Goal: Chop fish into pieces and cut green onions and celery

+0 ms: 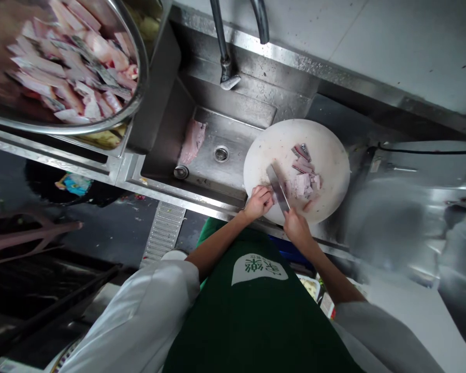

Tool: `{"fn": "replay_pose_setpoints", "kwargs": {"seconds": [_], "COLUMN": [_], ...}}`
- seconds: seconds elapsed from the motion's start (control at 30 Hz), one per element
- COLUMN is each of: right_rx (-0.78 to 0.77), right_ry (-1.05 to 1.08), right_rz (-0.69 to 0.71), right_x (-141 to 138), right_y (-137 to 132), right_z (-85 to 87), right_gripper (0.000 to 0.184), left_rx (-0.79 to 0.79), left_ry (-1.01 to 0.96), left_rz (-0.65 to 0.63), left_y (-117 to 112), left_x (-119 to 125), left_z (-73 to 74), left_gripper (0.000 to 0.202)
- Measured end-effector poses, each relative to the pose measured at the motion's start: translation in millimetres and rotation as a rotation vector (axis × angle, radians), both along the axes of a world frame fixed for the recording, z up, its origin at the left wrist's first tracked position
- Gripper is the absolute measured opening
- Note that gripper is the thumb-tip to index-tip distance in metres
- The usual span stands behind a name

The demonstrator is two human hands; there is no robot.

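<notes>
Gripping the cleaver (277, 187) by its handle, the right hand (297, 228) keeps its grip closed, with the blade lying slanted across the near part of the round white cutting board (279, 142). The left hand (258, 202) sits just beside the blade with fingers curled down; I cannot tell whether its grip holds anything. Cut fish pieces (305, 178) lie on the board right of the blade. The board rests at the right edge of the steel sink (236, 111), where a fish fillet (193, 141) lies near the drain. A metal bowl (142, 77) of sliced fish stands at upper left.
</notes>
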State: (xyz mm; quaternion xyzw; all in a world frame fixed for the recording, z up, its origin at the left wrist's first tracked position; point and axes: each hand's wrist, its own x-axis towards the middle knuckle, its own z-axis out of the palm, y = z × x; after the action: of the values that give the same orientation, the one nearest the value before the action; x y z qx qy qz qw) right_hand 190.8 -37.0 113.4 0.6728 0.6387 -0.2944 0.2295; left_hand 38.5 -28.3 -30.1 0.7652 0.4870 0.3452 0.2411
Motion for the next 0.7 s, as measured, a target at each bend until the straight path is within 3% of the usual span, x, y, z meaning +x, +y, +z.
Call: {"fn": "replay_pose_setpoints", "kwargs": {"seconds": [0.13, 0.2, 0.27, 0.4, 0.53, 0.63, 0.7], "right_rx": [0.158, 0.154, 0.139, 0.041, -0.092, -0.150, -0.128], "right_ry": [0.063, 0.053, 0.026, 0.003, 0.011, 0.042, 0.052], "right_rz": [0.015, 0.018, 0.035, 0.073, 0.025, 0.003, -0.005], "right_x": [-27.6, -27.9, -20.8, 0.0, 26.8, 35.4, 24.1], "right_y": [62.7, 73.3, 61.4, 2.9, -44.7, -51.0, -35.0], "right_z": [-15.7, -13.2, -4.4, 16.8, 32.3, 36.1, 30.8], "right_gripper": [0.031, 0.032, 0.034, 0.033, 0.026, 0.024, 0.024], "left_rx": [-0.003, 0.007, 0.010, -0.003, -0.030, -0.047, -0.061], "left_ry": [-0.007, -0.005, 0.006, 0.006, 0.011, 0.007, -0.002], "left_rz": [-0.017, 0.003, 0.021, 0.025, 0.023, 0.009, 0.000], "left_y": [0.9, 0.7, 0.5, 0.3, 0.5, 0.5, 0.3], "left_x": [-3.3, -4.1, -3.7, -2.0, -1.7, -1.7, -2.1], "left_z": [0.7, 1.5, 2.6, 3.7, 2.1, 0.4, -0.1], "left_gripper": [0.017, 0.017, 0.018, 0.018, 0.017, 0.017, 0.017]}}
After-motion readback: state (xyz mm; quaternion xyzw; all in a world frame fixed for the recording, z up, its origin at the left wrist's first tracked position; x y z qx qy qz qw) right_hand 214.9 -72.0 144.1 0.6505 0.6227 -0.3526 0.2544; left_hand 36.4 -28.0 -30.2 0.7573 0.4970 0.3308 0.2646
